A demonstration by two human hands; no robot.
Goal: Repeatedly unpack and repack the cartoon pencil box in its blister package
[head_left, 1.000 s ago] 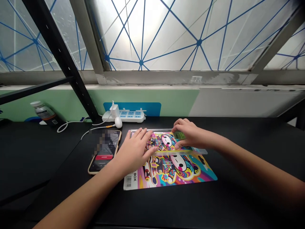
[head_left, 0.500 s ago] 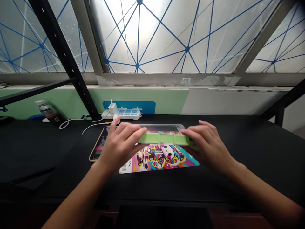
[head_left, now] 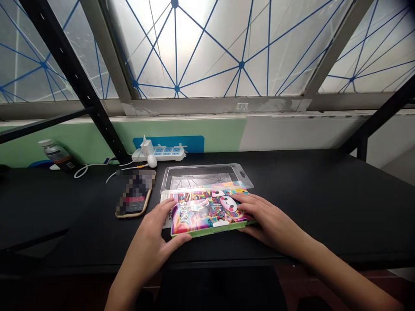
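The L hand [head_left: 152, 235] and the R hand [head_left: 269, 224] are both on a green-edged case [head_left: 207, 211], which lies flat on the black table [head_left: 324, 203], close to the table's near edge. Its top has a bright cartoon print w/ the word "SPORT" and a round white face. The grip is clamped from two sides: the L hand holds the left end, w/ the thumb along the near edge, and the R hand lies over the right part, w/ the fingers on top and the thumb near the front side. The hands stay apart, the case is between them.

Under the case is a printed card [head_left: 166, 211] w/ the word "BOX" on its white strip. Just behind is a clear plastic tray [head_left: 205, 176], and left of it a phone [head_left: 134, 198] w/ gold edge, its screen blurred. Further back are a white earbud [head_left: 151, 160] and a white power strip [head_left: 158, 153] w/ a charger [head_left: 147, 147]. Far left stands a medicine bottle [head_left: 56, 151], lying tilted. Behind all are a green wall panel [head_left: 181, 134], a black shelf post [head_left: 74, 82] and a frosted window [head_left: 210, 47] w/ blue lines.
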